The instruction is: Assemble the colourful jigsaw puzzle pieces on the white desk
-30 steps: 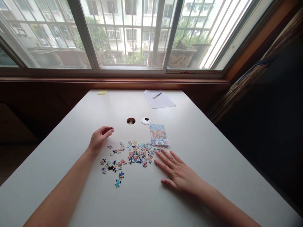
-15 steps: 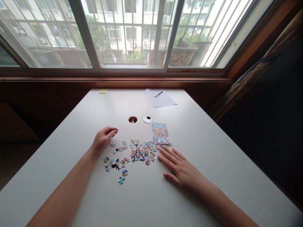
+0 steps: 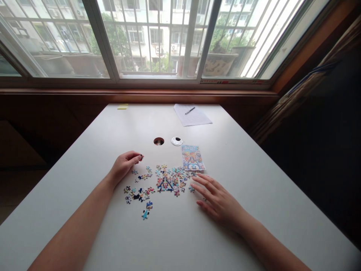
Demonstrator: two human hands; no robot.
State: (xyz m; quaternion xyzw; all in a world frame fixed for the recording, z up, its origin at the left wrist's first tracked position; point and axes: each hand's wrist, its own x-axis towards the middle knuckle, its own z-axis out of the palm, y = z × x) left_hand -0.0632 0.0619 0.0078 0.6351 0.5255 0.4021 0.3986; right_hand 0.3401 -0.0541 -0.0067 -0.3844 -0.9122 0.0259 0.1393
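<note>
Several small colourful puzzle pieces (image 3: 158, 184) lie scattered on the white table (image 3: 254, 180), with a partly joined cluster (image 3: 167, 182) in the middle. My left hand (image 3: 124, 165) hovers just left of them, fingertips pinched on one dark puzzle piece (image 3: 141, 156). My right hand (image 3: 218, 201) rests flat on the table to the right of the cluster, fingers spread and holding nothing. A small printed picture card (image 3: 192, 158) lies just beyond the pieces.
A round cable hole (image 3: 158, 141) and its white cap (image 3: 176, 141) sit behind the pieces. Farther back lie a paper sheet (image 3: 191, 115) with a pen (image 3: 190, 110) and a yellow sticky note (image 3: 122, 107). A barred window runs along the far wall.
My right hand has drawn slightly right and back from the cluster. My left hand has edged a little rightward with the piece still pinched.
</note>
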